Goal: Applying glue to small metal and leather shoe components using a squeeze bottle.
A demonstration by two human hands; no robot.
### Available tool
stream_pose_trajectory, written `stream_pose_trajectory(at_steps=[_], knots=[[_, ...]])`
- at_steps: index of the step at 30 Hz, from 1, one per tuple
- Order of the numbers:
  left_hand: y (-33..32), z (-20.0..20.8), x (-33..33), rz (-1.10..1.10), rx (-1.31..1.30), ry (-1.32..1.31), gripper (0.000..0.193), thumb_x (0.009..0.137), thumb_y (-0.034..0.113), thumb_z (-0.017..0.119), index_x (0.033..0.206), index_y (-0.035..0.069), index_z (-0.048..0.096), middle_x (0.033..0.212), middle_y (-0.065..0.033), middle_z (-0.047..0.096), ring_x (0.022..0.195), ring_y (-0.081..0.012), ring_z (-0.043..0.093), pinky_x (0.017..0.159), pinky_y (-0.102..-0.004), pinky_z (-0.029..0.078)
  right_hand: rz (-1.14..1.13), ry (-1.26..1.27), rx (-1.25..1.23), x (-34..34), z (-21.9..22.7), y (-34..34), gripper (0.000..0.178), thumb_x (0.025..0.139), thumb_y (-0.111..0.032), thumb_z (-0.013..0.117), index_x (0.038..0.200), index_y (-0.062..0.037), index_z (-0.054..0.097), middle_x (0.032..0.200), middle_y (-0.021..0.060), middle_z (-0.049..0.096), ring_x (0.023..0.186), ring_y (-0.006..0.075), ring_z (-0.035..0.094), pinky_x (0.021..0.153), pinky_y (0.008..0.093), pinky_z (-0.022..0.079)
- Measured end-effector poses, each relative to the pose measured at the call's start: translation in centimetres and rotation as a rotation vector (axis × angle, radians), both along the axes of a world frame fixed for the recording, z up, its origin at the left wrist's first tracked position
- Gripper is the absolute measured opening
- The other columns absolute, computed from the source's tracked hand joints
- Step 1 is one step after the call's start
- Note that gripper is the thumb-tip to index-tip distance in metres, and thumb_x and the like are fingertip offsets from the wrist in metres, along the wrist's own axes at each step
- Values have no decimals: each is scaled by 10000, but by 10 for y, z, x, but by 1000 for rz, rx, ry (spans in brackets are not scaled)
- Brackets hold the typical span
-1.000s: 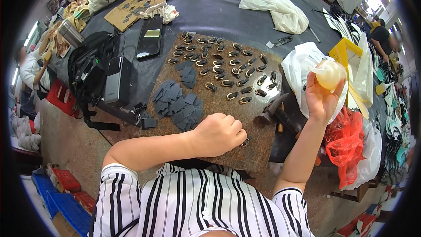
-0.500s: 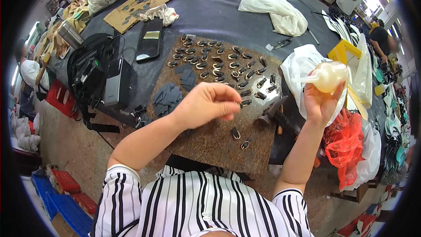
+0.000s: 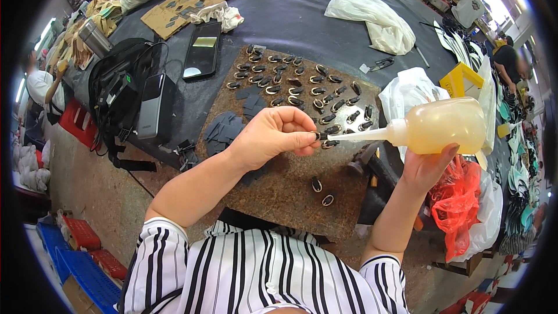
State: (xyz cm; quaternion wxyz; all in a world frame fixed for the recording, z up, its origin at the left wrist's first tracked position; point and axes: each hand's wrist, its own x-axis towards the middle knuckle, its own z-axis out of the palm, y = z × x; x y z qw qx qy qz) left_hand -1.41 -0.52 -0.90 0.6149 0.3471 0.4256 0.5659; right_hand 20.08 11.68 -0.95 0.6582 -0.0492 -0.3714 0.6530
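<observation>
**Squeeze bottle [image 3: 446, 127] lies sideways, its tip at a pinched black-and-gold loop [image 3: 318, 136]**

Head view: the left hand [image 3: 272, 138] pinches the small loop between thumb and fingertips, just above the brown work board [image 3: 279, 197]. The right hand [image 3: 425, 170] is wrapped around the translucent bottle from below, thumb on its near side; its other fingers are mostly hidden, and how firmly it squeezes cannot be told.

The bottle's long axis runs across the view, its slim nozzle [image 3: 363, 135] pointing left. The tip sits immediately right of the left fingertips, in line with the loop; whether it touches is too small to tell. The left hand is much nearer that meeting point; the right hand stands well apart at the bottle's body. The loop's own long axis is mostly covered by the fingers.

Beyond and beside the hands, more black-and-gold loops [image 3: 316, 184] are spread on the board, with dark grey patches [image 3: 224, 129] heaped left of them. A red plastic bag [image 3: 456, 206] lies right of the right forearm.
</observation>
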Motion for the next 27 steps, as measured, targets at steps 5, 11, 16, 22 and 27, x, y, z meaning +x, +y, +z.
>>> stream_pose_trajectory(at_steps=[5, 11, 16, 22, 27], knots=[[0, -5, 0, 1, 32, -90, 143, 724, 40, 536, 863, 6, 537, 768, -61, 561, 700, -95, 541, 617, -200, 444, 22, 17, -19, -2, 3, 2, 561, 729, -291, 552, 1180, -86, 288, 1182, 102, 349, 1114, 282, 309, 936, 451, 222], [-3, -3, 2, -22, 33, -68, 144, 730, 51, 526, 867, 11, 543, 737, -46, 556, 660, -77, 531, 591, -189, 437, 85, 42, -34, -3, 7, 7, 481, 776, -290, 487, 1170, -93, 295, 1151, 66, 376, 1050, 233, 388, 884, 412, 316], [-4, -4, -3, -61, 117, -85, 138, 727, 54, 532, 860, 31, 502, 682, -36, 546, 612, -71, 521, 549, -175, 430, 186, 130, -139, 0, 6, 10, 500, 737, -257, 550, 1152, -86, 329, 1148, 96, 377, 1061, 263, 359, 891, 442, 283], [-6, -3, -1, -190, 156, -169, 126, 718, 33, 519, 818, 56, 445, 629, -37, 533, 550, -70, 513, 506, -174, 425, 274, 154, -166, 0, 6, 9, 449, 741, -234, 548, 1125, -85, 370, 1117, 84, 416, 1039, 247, 388, 870, 429, 310], [-6, -6, -2, -275, 158, -216, 120, 714, 7, 483, 786, 64, 406, 619, -49, 528, 526, -73, 508, 500, -183, 429, 267, 161, -194, 0, 5, 12, 442, 741, -229, 548, 1119, -76, 376, 1114, 86, 422, 1033, 246, 396, 869, 423, 316]])
